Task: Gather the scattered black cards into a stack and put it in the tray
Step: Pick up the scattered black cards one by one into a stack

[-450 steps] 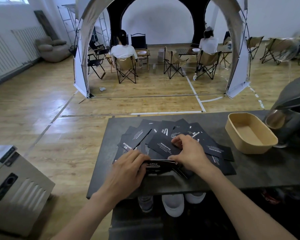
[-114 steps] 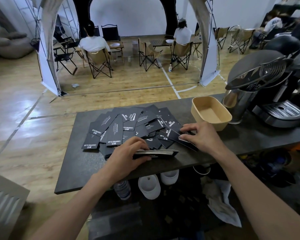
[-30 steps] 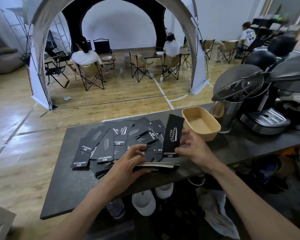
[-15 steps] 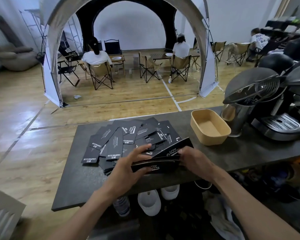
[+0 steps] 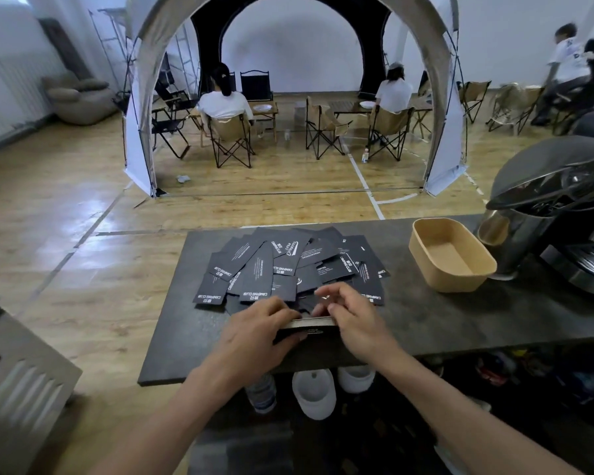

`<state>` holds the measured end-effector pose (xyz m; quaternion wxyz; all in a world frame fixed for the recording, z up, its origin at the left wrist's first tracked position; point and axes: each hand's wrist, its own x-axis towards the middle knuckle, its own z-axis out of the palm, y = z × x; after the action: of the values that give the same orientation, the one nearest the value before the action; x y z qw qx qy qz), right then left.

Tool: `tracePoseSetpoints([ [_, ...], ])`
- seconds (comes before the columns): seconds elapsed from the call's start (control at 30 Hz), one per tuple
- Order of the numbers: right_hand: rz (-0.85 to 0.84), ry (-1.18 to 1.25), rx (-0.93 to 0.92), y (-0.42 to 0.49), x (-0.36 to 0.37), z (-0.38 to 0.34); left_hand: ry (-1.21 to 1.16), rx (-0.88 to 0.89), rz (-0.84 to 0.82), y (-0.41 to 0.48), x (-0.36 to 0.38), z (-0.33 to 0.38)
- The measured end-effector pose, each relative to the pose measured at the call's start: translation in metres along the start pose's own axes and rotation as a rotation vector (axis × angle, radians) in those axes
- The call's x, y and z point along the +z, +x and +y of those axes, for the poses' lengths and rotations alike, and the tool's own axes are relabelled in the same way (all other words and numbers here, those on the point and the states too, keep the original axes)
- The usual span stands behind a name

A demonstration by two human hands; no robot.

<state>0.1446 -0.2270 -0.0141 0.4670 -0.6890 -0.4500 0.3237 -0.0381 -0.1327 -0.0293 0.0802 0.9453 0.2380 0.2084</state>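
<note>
Both hands meet at the near edge of the worktop (image 5: 443,313), close to its middle. My left hand (image 5: 254,332) grips the left end of a stack of cards (image 5: 311,325), fingers laid over the top and thumb on the near side. The stack lies level, its long edge towards me, just above the worktop's near edge. My right hand (image 5: 354,320) holds the stack's right end; its fingers are curled, the first two lifted clear above the cards.

Beyond the hands, towards the far edge, the loose black cards (image 5: 282,265) lie overlapping in a fan-shaped spread, white print facing up at mixed angles. The nearest of them reach almost to my fingertips.

Right of the spread and apart from it, a tan tray (image 5: 460,282) stands near the far edge, with no cards in it. Just beside the tray's right end is a metal jug (image 5: 498,234), and beyond that, at the worktop's right end, a dark coffee machine (image 5: 563,207).
</note>
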Motion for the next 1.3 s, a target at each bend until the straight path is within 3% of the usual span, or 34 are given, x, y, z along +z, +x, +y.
tracePoseSetpoints([
  [0.07, 0.01, -0.029, -0.008, 0.023, -0.01, -0.01, 0.09, 0.036, -0.021, -0.003, -0.003, -0.01],
  [0.17, 0.192, -0.323, -0.149, 0.073, -0.024, -0.029, 0.095, 0.004, -0.07, -0.004, -0.012, -0.025],
  [0.4, -0.167, -0.841, -0.094, 0.164, 0.009, -0.037, 0.09, -0.099, -0.161, -0.009, -0.024, -0.029],
  [0.57, -0.109, -0.868, -0.117, 0.179, 0.002, -0.025, 0.16, -0.028, -0.101, -0.014, -0.02, -0.029],
  [0.73, -0.16, -0.806, -0.055, 0.17, -0.016, -0.021, 0.102, 0.019, -0.127, -0.018, -0.02, -0.033],
  [0.87, 0.138, -0.687, -0.059, 0.166, -0.034, -0.016, 0.062, -0.039, -0.086, -0.018, -0.024, -0.026],
  [0.93, 0.235, -0.425, -0.033, 0.156, -0.052, -0.017, 0.006, -0.077, -0.064, -0.019, -0.025, -0.025],
  [1.03, 0.07, 0.187, 0.082, 0.116, -0.075, -0.02, -0.017, -0.092, -0.011, -0.02, -0.022, -0.025],
  [1.1, -0.042, 0.167, 0.053, 0.087, -0.074, -0.016, -0.022, -0.084, 0.031, -0.021, -0.019, -0.026],
  [1.23, -0.521, -0.051, 0.053, 0.042, -0.05, -0.014, -0.021, -0.085, 0.028, -0.018, -0.018, -0.028],
  [1.3, -0.641, -0.069, 0.036, 0.043, -0.049, -0.027, 0.03, -0.054, 0.004, -0.017, -0.019, -0.03],
])
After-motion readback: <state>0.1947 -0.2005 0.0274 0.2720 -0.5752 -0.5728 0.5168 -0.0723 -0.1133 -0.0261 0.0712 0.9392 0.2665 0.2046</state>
